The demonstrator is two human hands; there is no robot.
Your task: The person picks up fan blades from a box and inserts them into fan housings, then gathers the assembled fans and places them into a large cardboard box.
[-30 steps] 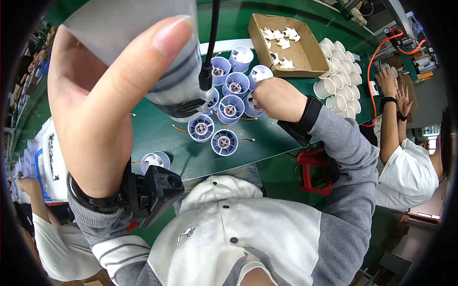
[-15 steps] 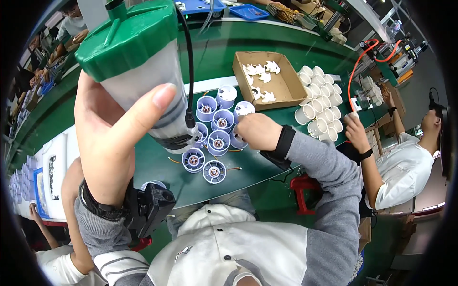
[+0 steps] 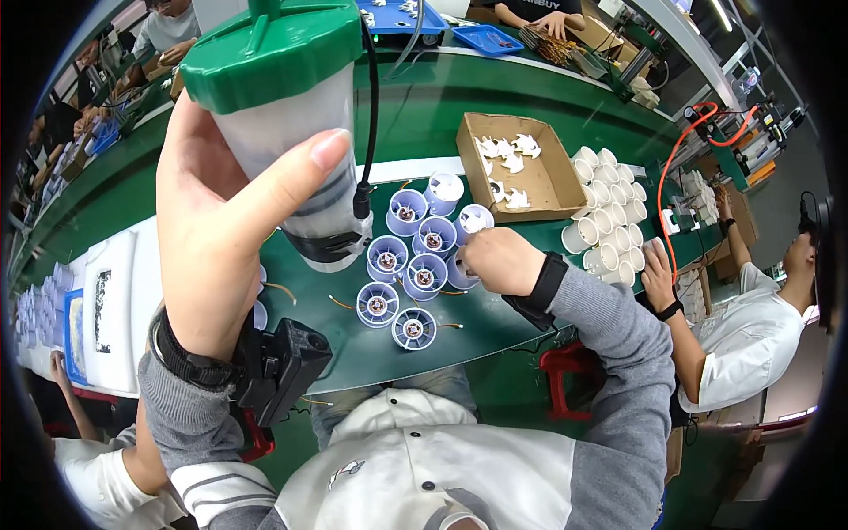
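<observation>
My left hand (image 3: 216, 225) is wrapped round a translucent cylindrical canister (image 3: 287, 141) with a ribbed green lid (image 3: 278, 57) and a black cable down its side. It is raised above the table, close in view. My right hand (image 3: 505, 262) is closed, its fingers curled down at a lavender cup-shaped housing (image 3: 462, 274) that it partly hides; what the fingertips pinch, if anything, is hidden. Beside it stands a housing with a white fan blade (image 3: 475, 218) inside. Several more lavender housings (image 3: 427, 276) stand nearby, with small motors in their spoked centres and thin wires trailing out.
Behind the housings sits a cardboard box (image 3: 556, 190) with white fan blades (image 3: 512, 162). Rows of white cups (image 3: 609, 212) stand to its right, where a co-worker's hand (image 3: 658, 276) is close by. A red stool (image 3: 570, 380) is below the table edge. An orange hose (image 3: 669, 190) hangs at right.
The whole view has shifted, so the table things appear farther right and slightly lower. My left hand keeps the canister, my right stays at the same housings. The co-worker's hand has come down beside the white cups.
</observation>
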